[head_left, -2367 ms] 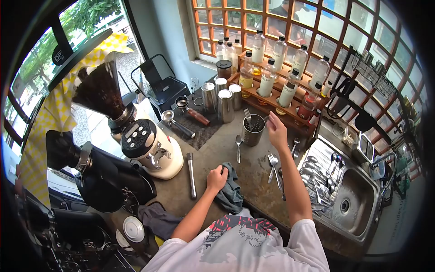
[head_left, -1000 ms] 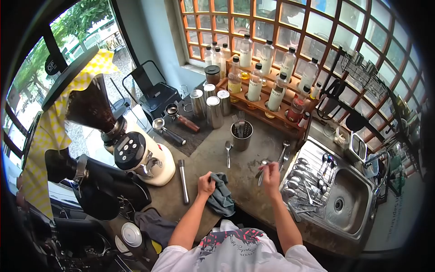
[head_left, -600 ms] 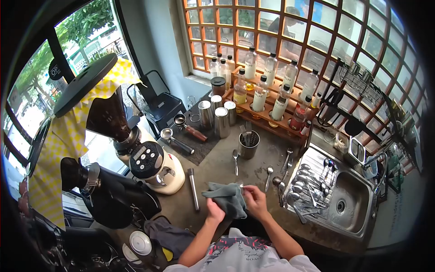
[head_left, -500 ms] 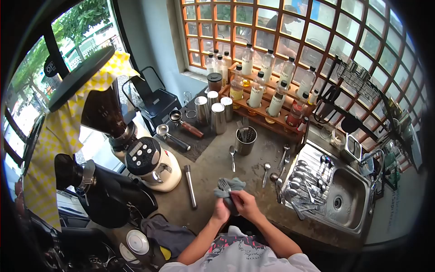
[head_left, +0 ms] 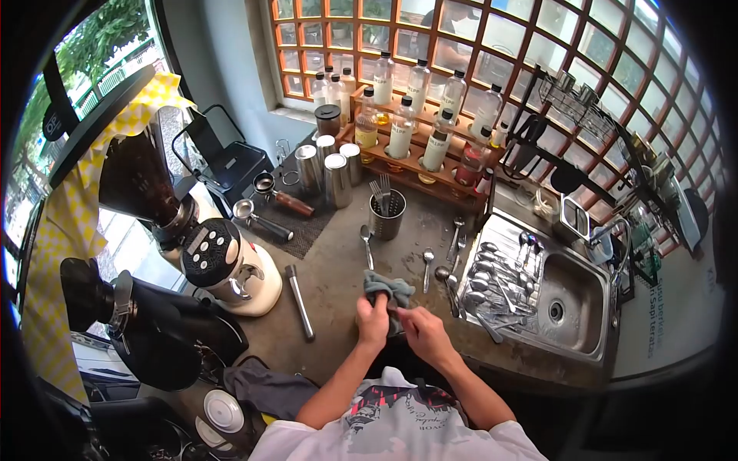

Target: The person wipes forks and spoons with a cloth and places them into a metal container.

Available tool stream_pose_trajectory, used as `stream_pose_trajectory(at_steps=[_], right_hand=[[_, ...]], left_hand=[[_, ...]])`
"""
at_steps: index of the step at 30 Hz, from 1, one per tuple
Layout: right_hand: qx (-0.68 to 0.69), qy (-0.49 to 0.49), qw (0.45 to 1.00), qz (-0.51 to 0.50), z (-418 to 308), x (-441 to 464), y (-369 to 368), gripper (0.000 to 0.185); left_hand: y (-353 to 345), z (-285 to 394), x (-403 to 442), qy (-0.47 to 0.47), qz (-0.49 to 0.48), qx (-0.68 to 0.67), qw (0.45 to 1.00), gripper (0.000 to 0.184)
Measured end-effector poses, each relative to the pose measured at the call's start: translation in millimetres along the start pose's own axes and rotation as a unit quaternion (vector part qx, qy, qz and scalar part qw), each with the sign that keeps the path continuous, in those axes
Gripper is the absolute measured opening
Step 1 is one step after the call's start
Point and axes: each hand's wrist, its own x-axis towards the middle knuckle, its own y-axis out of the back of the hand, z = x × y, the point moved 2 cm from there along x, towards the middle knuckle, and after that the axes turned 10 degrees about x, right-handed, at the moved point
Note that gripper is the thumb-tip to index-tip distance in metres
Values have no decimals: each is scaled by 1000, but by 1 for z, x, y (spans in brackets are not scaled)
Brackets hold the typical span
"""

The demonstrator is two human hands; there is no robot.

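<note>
The grey-green cloth [head_left: 398, 289] is bunched up in the hands, just above the near edge of the table [head_left: 330, 269]. The fingers of the left hand [head_left: 373, 320] are wrapped tight on it, with the thumb on top. The fingers of the right hand [head_left: 425, 332] are bent in close at the cloth's right side. I can't tell if they pinch the cloth or a thin thing tucked in it.

The cloth looks soft, light and floppy, so it should squash easily and not break. A good place to hold it is a thick fold in the middle, since a loose corner would just flop about. I can't see if it is wet.

Past the fingers, one spoon [head_left: 367, 244] lies on the table with its handle pointing back at them. Another spoon [head_left: 427, 269] lies a bit to the right, handle toward the fingers too. These look hard, thin and smooth, and they may slip if wet. The handle is the best part to grab. Farther off, some forks [head_left: 382, 188] stand prongs up in a metal cup [head_left: 387, 223] full of holes. The prongs may poke, so the neck just below them seems the safer spot to hold
</note>
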Motion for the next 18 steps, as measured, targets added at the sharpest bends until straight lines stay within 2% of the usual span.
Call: stream_pose_trajectory(at_steps=[4, 8, 12, 15, 16, 18], right_hand=[[8, 24, 998, 54, -2, 10, 3, 17], [22, 5, 997, 70, -6, 8, 2, 17], [13, 43, 998, 54, -13, 5, 6, 17], [2, 0, 998, 60, -13, -7, 16, 17], [3, -2, 999, 54, -15, -7, 18, 17], [38, -4, 993, 112, -18, 4, 23, 17]], left_hand=[[-16, 2, -4, -39, -2, -1, 999, 11], [-14, 0, -10, 22, -4, -44, 999, 10], [5, 14, 8, -38, 3, 14, 999, 15], [17, 41, 17, -52, 156, -107, 981, 21], [18, 39, 16, -50, 161, -107, 980, 21], [16, 31, 15, -82, 34, -183, 979, 24]])
